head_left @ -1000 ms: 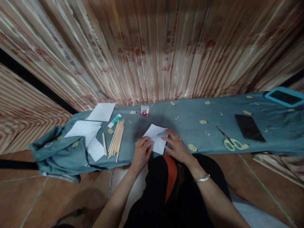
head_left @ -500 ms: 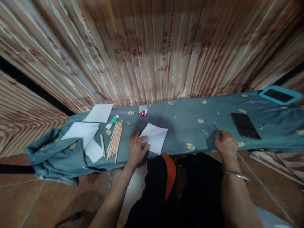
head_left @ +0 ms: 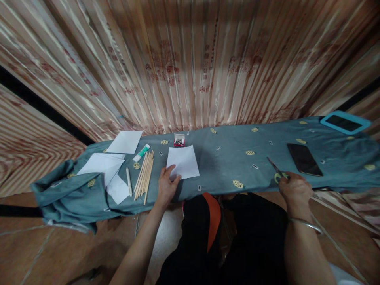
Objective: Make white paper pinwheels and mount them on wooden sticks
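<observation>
A white square sheet of paper (head_left: 185,160) lies flat on the cloth-covered table in front of me. At its lower left corner is my left hand (head_left: 168,186), thumb and fingers apart, with fingertips resting on the sheet. Over at the right, near the table's front edge, my right hand (head_left: 295,189) is closed around the yellow-green handles of a pair of scissors (head_left: 273,166). The blades point away and to the left, well apart from the paper. Just behind the sheet stands a small open red-and-white box (head_left: 179,140) with shiny metal bits inside.
Left of the paper lie several wooden sticks (head_left: 144,176), a white pen-like stick (head_left: 128,182), a green-and-white tube (head_left: 141,153) and white paper sheets (head_left: 99,164). A dark phone (head_left: 304,159) and a blue-framed tablet (head_left: 346,122) lie right. A pleated curtain (head_left: 204,71) hangs behind.
The sheet has turned and shifted left and away from me, with my left hand at its corner. My right hand has moved right and slightly closer, bringing the scissors' handles into view.
</observation>
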`<state>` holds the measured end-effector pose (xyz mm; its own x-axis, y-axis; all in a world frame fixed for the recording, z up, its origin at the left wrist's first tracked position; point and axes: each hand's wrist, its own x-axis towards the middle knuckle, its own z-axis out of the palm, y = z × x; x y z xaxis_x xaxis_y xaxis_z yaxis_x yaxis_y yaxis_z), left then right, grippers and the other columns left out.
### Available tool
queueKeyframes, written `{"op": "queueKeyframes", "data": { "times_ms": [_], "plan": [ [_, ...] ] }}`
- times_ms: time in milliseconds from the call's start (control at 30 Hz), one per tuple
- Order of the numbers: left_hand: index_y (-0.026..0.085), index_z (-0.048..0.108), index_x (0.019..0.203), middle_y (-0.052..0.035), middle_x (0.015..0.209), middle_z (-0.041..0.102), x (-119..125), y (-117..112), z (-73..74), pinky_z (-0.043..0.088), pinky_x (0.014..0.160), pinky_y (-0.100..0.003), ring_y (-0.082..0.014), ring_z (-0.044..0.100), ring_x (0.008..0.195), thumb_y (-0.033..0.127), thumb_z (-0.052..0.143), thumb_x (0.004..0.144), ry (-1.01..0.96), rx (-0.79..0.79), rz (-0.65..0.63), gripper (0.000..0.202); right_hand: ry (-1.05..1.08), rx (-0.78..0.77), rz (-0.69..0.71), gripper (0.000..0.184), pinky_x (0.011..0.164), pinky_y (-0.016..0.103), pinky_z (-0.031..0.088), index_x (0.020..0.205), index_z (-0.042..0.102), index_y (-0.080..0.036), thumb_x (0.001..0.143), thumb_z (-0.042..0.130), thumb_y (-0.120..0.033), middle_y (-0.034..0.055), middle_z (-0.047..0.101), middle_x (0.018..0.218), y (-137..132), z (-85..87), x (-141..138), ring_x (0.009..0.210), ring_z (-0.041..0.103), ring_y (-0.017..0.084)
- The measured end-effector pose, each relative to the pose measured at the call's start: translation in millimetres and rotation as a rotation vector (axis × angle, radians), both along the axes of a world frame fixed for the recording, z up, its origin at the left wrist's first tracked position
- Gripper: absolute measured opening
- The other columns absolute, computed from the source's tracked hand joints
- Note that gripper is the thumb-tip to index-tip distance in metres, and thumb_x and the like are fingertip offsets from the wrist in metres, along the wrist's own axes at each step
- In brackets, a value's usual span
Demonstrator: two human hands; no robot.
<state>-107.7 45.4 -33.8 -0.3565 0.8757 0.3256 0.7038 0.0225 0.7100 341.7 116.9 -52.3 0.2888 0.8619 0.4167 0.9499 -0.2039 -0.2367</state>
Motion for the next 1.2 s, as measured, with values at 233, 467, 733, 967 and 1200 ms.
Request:
{"op": "queueKeyframes", "data": {
  "times_ms": [233, 467, 733, 967, 1200],
  "plan": [
    [0.02, 0.064, 0.117, -0.0087, 0.119, 0.058, -3, -3, -2.2, 0.047, 0.102, -0.04, -0.0248, 0.06, 0.113, 0.024, 0.067, 0.077, -0.033, 0.024, 0.008, 0.04, -0.015, -0.101, -0.05, 0.034, 0.078, 0.043, 0.048, 0.104, 0.068, -0.01, 0.079, 0.053, -0.029, 0.0185, 0.067, 0.086, -6, 13.1, -17, 0.091, 0.063, 0.034],
    [0.022, 0.065, 0.116, -0.0068, 0.117, 0.067, -9, -2, -0.7, 0.049, 0.099, -0.039, -0.0239, 0.062, 0.111, 0.023, 0.068, 0.074, -0.183, -0.008, 0.018, 0.041, -0.037, -0.203, -0.088, 0.039, 0.064, 0.049, 0.048, 0.094, 0.071, -0.014, 0.078, 0.053, -0.045, 0.0201, 0.067, 0.072, -8, 9.1, -11, 0.07, 0.066, 0.038],
    [0.018, 0.067, 0.115, -0.0081, 0.124, 0.068, -9, -2, 6.7, 0.046, 0.103, -0.038, -0.0239, 0.062, 0.116, 0.021, 0.067, 0.072, -0.387, -0.05, 0.049, 0.042, 0.188, -0.21, -0.045, 0.039, 0.067, 0.044, 0.05, 0.099, 0.07, -0.019, 0.07, 0.063, -0.045, 0.0154, 0.073, 0.08, -10, 25.8, -39, 0.074, 0.069, 0.034],
    [0.019, 0.071, 0.11, -0.0068, 0.12, 0.07, -7, -3, 12.7, 0.05, 0.097, -0.037, -0.0238, 0.065, 0.11, 0.021, 0.068, 0.073, -0.531, -0.04, 0.082, 0.037, 1.178, -0.119, 0.253, 0.062, 0.059, 0.03, 0.049, 0.096, 0.068, -0.016, 0.046, 0.082, -0.052, 0.0062, 0.072, 0.071, -9, 50.7, -121, 0.064, 0.066, 0.02],
    [0.018, 0.075, 0.102, -0.0052, 0.099, 0.076, -12, -2, 17.8, 0.054, 0.083, -0.032, -0.0205, 0.069, 0.088, 0.02, 0.076, 0.064, -0.754, -0.031, 0.118, 0.038, 1.547, -0.366, 0.43, 0.055, 0.041, 0.021, 0.032, 0.08, 0.071, -0.016, 0.04, 0.088, -0.049, 0.0035, 0.068, 0.06, -18, 63.7, -215, 0.051, 0.057, 0.014]
  ]
}}
